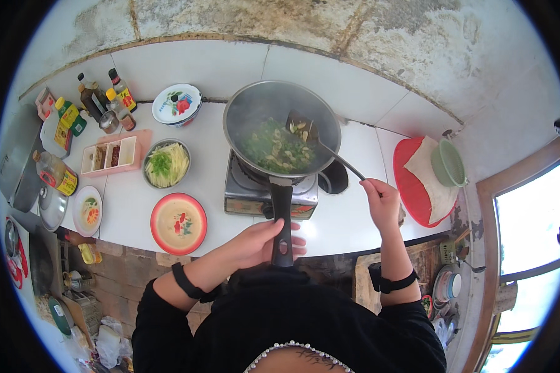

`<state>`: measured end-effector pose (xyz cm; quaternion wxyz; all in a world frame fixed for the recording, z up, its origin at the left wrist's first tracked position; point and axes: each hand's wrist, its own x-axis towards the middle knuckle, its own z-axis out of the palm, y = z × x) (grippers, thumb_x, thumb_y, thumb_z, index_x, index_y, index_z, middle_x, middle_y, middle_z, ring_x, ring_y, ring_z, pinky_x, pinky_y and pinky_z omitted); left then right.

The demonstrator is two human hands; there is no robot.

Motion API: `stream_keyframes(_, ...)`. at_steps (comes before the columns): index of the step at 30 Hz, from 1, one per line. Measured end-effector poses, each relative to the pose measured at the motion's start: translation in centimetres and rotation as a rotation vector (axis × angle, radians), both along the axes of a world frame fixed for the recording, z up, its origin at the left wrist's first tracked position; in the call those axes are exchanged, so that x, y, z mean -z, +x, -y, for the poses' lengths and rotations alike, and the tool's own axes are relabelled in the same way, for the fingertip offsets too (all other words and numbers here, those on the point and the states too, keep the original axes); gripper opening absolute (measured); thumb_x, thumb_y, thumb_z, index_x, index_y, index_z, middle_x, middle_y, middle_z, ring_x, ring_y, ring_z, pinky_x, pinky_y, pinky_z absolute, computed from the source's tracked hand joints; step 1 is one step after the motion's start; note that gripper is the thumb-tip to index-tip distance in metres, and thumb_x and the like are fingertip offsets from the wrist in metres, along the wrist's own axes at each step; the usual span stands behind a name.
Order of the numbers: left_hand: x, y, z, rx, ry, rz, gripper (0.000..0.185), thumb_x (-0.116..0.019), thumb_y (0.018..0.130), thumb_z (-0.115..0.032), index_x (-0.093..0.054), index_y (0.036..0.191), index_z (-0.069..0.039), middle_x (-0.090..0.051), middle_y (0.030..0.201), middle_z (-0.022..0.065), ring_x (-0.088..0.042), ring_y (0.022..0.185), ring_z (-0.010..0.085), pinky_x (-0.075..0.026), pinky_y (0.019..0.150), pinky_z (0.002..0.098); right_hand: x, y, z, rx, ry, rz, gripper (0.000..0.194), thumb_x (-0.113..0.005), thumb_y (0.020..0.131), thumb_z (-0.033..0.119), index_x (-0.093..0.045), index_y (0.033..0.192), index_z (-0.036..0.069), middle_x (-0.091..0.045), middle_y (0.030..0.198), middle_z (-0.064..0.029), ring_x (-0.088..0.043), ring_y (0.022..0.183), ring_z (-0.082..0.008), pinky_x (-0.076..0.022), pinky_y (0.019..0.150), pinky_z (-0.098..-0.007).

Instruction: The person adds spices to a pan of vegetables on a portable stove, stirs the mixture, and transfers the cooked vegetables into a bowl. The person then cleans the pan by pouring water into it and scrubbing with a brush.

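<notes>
A deep wok sits on a single-burner gas stove, with steam rising from it. Chopped greens and pale slices lie in the wok. My left hand loosely grips the wok's black handle, thumb along its near side and fingers passing underneath. In my right hand is the thin handle of a dark cooking spatula. Its blade is inside the wok near the right wall and carries several pale slices.
Left of the stove are a bowl of shredded vegetables, a red-rimmed enamel plate, a lidded enamel bowl, a seasoning box and several bottles. A green basket rests against a red round tray at right.
</notes>
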<state>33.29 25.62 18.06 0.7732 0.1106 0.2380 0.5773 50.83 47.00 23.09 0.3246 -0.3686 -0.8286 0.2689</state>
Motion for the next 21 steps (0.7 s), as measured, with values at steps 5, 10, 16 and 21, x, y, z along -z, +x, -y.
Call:
stream_keyframes(5, -0.8, 2.2, -1.3, -0.189, -0.166, 0.162, 0.025, -0.039, 0.091, -0.028, -0.042, 0.093, -0.004, -0.048, 0.073, 0.0049, -0.051, 0.066, 0.0171, -0.045, 0.063, 0.0323, -0.6, -1.5, 0.7, -0.129, 0.387, 0.359, 0.018, -0.058, 0.077, 0.021, -0.060, 0.065, 0.008, -0.052, 0.054, -0.0117, -0.051, 0.051, -0.0311, -0.0397, 0.046, -0.0368)
stream_keyframes(10, -1.0, 2.5, -1.6, -0.244, -0.171, 0.184, 0.020, -0.037, 0.092, -0.025, -0.040, 0.087, -0.005, -0.045, 0.070, 0.0046, -0.043, 0.058, 0.0136, -0.042, 0.057, 0.0316, -2.3, -2.2, -0.1, -0.121, 0.431, 0.449, 0.021, -0.056, 0.078, 0.025, -0.060, 0.065, 0.008, -0.053, 0.054, -0.0122, -0.053, 0.053, -0.0319, -0.0416, 0.048, -0.0381)
stream_keyframes(16, -1.0, 2.7, -1.6, -0.260, -0.186, 0.186, 0.020, -0.037, 0.092, -0.025, -0.039, 0.088, -0.005, -0.044, 0.070, 0.0049, -0.043, 0.057, 0.0134, -0.042, 0.056, 0.0314, -3.6, -2.3, -0.5, -0.142, 0.512, 0.602, 0.021, -0.054, 0.079, 0.025, -0.061, 0.067, 0.010, -0.055, 0.056, -0.0113, -0.055, 0.056, -0.0297, -0.0427, 0.050, -0.0388)
stream_keyframes(21, -1.2, 2.5, -1.4, -0.244, -0.185, 0.169, 0.020, -0.038, 0.092, -0.025, -0.039, 0.089, -0.005, -0.044, 0.070, 0.0048, -0.043, 0.058, 0.0138, -0.042, 0.056, 0.0315, -5.5, -3.0, -2.0, -0.193, 0.600, 0.837, 0.021, -0.053, 0.079, 0.027, -0.062, 0.068, 0.012, -0.058, 0.061, -0.0087, -0.057, 0.059, -0.0269, -0.0443, 0.051, -0.0377)
